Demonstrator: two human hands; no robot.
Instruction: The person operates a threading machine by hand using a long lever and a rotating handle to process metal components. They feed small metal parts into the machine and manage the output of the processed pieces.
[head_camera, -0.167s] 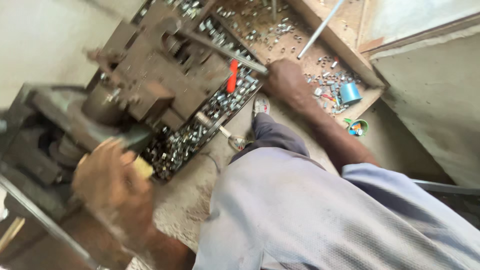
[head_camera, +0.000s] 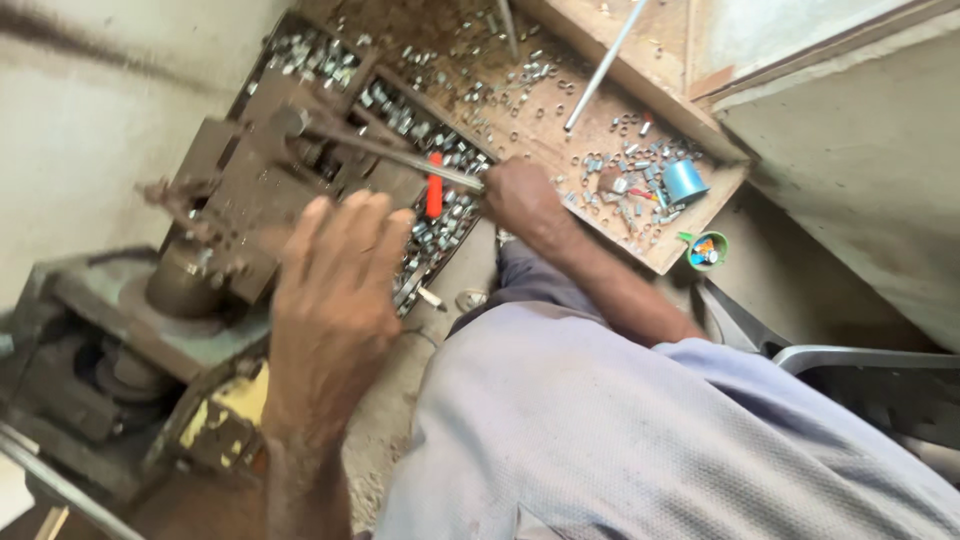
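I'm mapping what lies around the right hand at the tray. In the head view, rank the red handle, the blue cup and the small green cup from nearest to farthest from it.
From the right hand:
1. Red handle, just to its left over the tray of metal parts.
2. Blue cup, to its right on the wooden board.
3. Small green cup, farther right, off the board's corner.

Soft, even daylight fills the scene, brightest on the pale wall at the upper right; shadows are weak and there is no hard glare. Motion blur smears the left hand (head_camera: 335, 300) and the dark press machine (head_camera: 230, 200) behind it. The right hand (head_camera: 520, 195) and the wooden tray (head_camera: 600, 120) of small metal parts look somewhat sharper. The lower left corner falls dim and murky.
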